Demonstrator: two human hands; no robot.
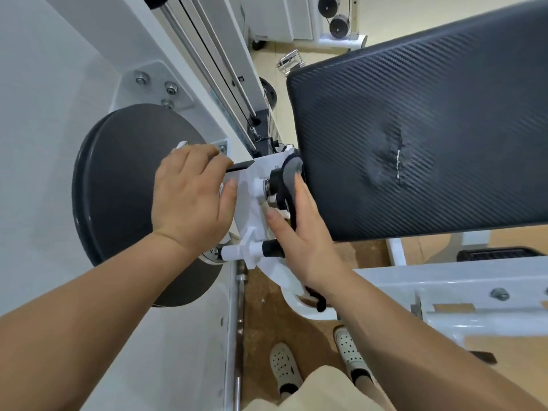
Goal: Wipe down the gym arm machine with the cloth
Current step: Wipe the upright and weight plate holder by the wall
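Observation:
The gym arm machine has a white pivot bracket (252, 185) with bolts, a dark round disc (118, 173) to its left and a black textured arm pad (415, 129) to its right. My left hand (189, 200) holds the bracket's left side, with the fingers bent over its upper edge and the thumb lying on the white plate. My right hand (299, 235) lies flat with straight fingers and presses a grey dark-edged cloth (292, 173) against the pivot beside the pad's edge. A dark end of the cloth hangs below my right wrist.
A white frame wall fills the left, with guide rods and a cable (219, 84) running up behind the bracket. A white frame beam (444, 292) crosses at lower right. My feet in perforated shoes (284, 369) stand on brown floor. Another white machine stands at the top.

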